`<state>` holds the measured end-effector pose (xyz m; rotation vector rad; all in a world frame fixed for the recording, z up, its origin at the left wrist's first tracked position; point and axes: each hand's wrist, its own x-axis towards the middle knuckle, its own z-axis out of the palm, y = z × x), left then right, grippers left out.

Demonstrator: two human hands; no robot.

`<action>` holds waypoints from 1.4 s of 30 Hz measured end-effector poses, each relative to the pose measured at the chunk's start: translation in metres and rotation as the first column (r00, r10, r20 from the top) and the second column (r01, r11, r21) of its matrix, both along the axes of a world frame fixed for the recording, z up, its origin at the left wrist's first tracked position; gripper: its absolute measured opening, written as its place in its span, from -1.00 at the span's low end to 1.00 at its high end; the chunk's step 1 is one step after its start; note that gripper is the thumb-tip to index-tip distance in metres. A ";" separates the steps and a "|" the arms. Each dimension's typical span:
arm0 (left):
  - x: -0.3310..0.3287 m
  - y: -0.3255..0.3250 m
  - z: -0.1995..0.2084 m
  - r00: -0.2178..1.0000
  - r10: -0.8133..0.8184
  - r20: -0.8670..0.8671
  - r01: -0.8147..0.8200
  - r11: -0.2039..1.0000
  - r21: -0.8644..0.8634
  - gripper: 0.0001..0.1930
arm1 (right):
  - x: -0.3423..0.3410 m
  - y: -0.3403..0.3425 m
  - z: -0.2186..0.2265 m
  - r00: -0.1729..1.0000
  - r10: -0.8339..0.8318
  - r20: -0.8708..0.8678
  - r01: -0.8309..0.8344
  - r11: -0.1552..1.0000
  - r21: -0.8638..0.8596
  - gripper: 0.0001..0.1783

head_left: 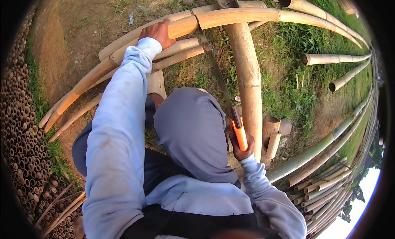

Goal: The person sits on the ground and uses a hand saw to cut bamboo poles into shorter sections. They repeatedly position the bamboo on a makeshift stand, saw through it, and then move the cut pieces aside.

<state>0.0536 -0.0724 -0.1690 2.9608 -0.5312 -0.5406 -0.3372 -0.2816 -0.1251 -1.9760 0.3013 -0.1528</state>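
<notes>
The left hand [158,34] is wrapped over a long bamboo pole [234,17] on the far side. The pole bends across from left to right. The right hand [240,150], on the near side, holds tight to the orange handle of a saw [221,77]. The saw's thin blade reaches far and touches the pole, just right of the left hand. A thick bamboo log [249,80] goes under the pole, right of the saw. Lots of cut bamboo [22,136] is piled at the left.
</notes>
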 end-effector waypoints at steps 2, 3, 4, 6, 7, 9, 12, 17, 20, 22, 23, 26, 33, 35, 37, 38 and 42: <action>0.001 -0.001 0.001 1.000 0.015 0.014 -0.015 1.000 -0.010 -0.17 | 0.063 -0.002 -0.018 1.000 -0.002 -0.024 0.004 0.998 0.063 -0.84; 0.001 -0.001 0.002 1.000 0.013 0.026 -0.012 1.000 -0.017 -0.16 | 0.101 -0.005 -0.030 0.993 0.057 -0.105 -0.048 0.995 0.086 -0.84; 0.003 -0.003 0.004 1.000 0.011 0.002 -0.011 1.000 -0.003 -0.16 | 0.137 0.000 -0.043 0.998 0.055 -0.019 -0.052 0.991 0.124 -0.80; 0.008 -0.005 0.008 0.999 0.007 0.053 -0.007 1.000 0.003 -0.16 | 0.170 -0.003 -0.060 0.995 0.077 0.069 -0.086 0.986 0.144 -0.78; 0.008 -0.006 0.009 0.999 0.007 0.038 -0.008 1.000 0.015 -0.16 | 0.167 -0.004 -0.064 0.999 0.052 -0.007 -0.050 0.987 0.153 -0.78; 0.009 -0.005 0.009 1.000 0.000 0.000 0.000 1.000 -0.010 -0.16 | 0.130 -0.008 -0.063 0.998 0.040 0.051 -0.049 0.983 0.179 -0.78; 0.007 -0.002 0.007 1.000 0.003 0.008 -0.003 1.000 -0.005 -0.15 | 0.023 -0.012 -0.041 0.986 0.028 -0.162 -0.019 0.998 0.057 -0.78; 0.009 -0.002 0.002 1.000 -0.002 0.017 0.003 1.000 -0.007 -0.14 | -0.015 0.000 -0.013 0.994 -0.003 -0.105 0.006 1.000 0.029 -0.73; 0.008 -0.003 0.004 1.000 0.003 0.017 -0.003 1.000 -0.008 -0.17 | 0.084 -0.004 -0.030 0.994 0.039 -0.104 -0.036 0.999 0.028 -0.85; 0.007 -0.004 0.008 0.999 0.001 0.043 0.001 1.000 -0.027 -0.25 | 0.154 -0.002 -0.054 0.999 0.018 0.031 -0.022 0.992 0.127 -0.80; 0.007 -0.004 0.011 0.999 0.009 0.043 -0.008 1.000 -0.027 -0.29 | 0.172 -0.002 -0.064 0.992 0.052 0.117 -0.068 0.988 0.140 -0.80; 0.009 -0.003 0.014 1.000 -0.008 -0.011 0.008 0.999 -0.031 -0.28 | 0.145 -0.002 -0.075 0.992 0.081 0.095 -0.088 0.993 0.075 -0.80; 0.011 -0.001 0.002 1.000 0.003 0.007 -0.003 1.000 -0.006 -0.19 | -0.039 -0.009 -0.004 0.960 0.016 -0.280 -0.012 1.000 0.017 -0.64; 0.011 -0.001 0.001 1.000 -0.004 0.003 0.004 1.000 0.008 -0.17 | -0.010 -0.008 -0.003 0.977 0.034 -0.209 -0.032 0.999 0.014 -0.68; 0.012 -0.001 0.003 1.000 0.004 0.019 -0.004 1.000 0.001 -0.16 | 0.061 -0.004 -0.029 0.999 0.040 -0.019 -0.039 0.998 0.043 -0.90; 0.011 -0.001 0.005 1.000 0.001 0.017 -0.001 1.000 -0.010 -0.16 | 0.100 0.000 -0.046 1.000 0.012 -0.022 -0.010 0.994 0.113 -0.84; 0.009 -0.004 0.012 1.000 0.007 0.023 -0.007 1.000 0.001 -0.17 | 0.163 -0.002 -0.085 0.995 0.037 0.096 -0.047 0.994 0.102 -0.80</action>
